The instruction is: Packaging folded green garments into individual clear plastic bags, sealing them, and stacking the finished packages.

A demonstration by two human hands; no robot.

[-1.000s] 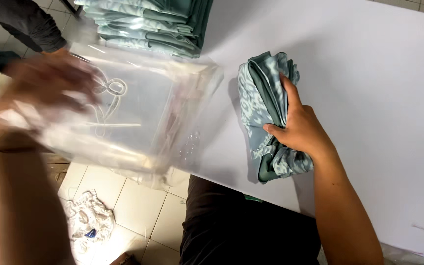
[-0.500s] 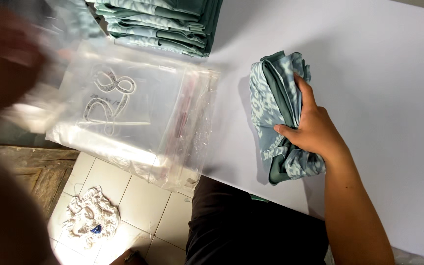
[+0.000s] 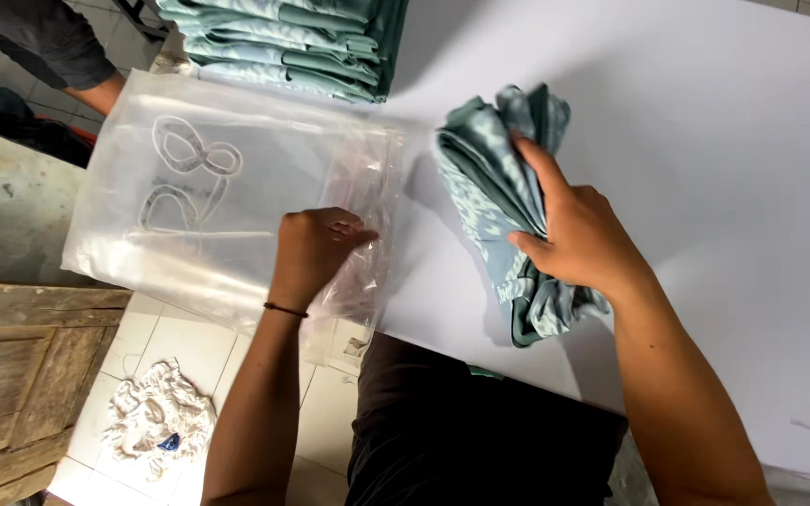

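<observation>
My right hand (image 3: 576,236) grips a folded teal patterned cloth (image 3: 489,178) that lies on the white table (image 3: 705,112). A clear plastic bag (image 3: 199,197) hangs over the table's left edge, its open end toward the cloth. My left hand (image 3: 316,245) pinches the bag near that open end, fingers closed on the plastic. The two hands are about a hand's width apart.
A stack of folded teal cloths (image 3: 292,42) sits at the table's far left. Another person's arm in a dark sleeve (image 3: 58,52) is at the top left. Below are a tiled floor with a crumpled white rag (image 3: 157,417) and a wooden board (image 3: 21,375).
My left hand came in from the far left and took hold of the bag's open end. The bag has settled flatter. My right hand still holds the cloth in the same place.
</observation>
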